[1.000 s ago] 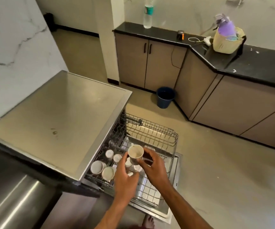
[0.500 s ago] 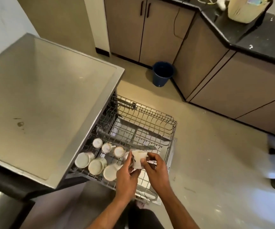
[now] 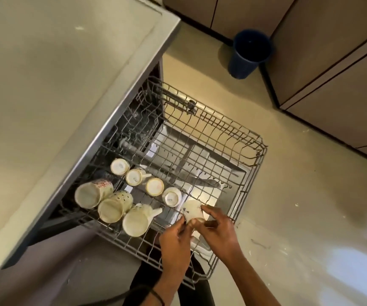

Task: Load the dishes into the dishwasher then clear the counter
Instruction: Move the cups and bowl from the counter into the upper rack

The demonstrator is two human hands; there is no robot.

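Observation:
A grey wire dishwasher rack [image 3: 233,129] is pulled out over the open dishwasher door. Several white cups stand upside down in its near left part, among them a small cup [image 3: 172,197] and a large mug [image 3: 92,193]. Both my hands hold one more small white cup [image 3: 191,209], turned bottom up, just right of that row and low in the rack. My left hand [image 3: 175,246] pinches its near side; my right hand [image 3: 217,230] grips its right side. The cup's lower part is hidden by my fingers.
The steel dishwasher top [image 3: 56,96] fills the left. A dark blue bin [image 3: 248,54] stands on the floor by the brown cabinets [image 3: 332,74]. The far and right parts of the rack hold no dishes. Beige floor lies to the right.
The cup was mouth-up above the rack; both hands have turned it over and lowered it into the rack beside the other small cups. The camera has tilted down and closer.

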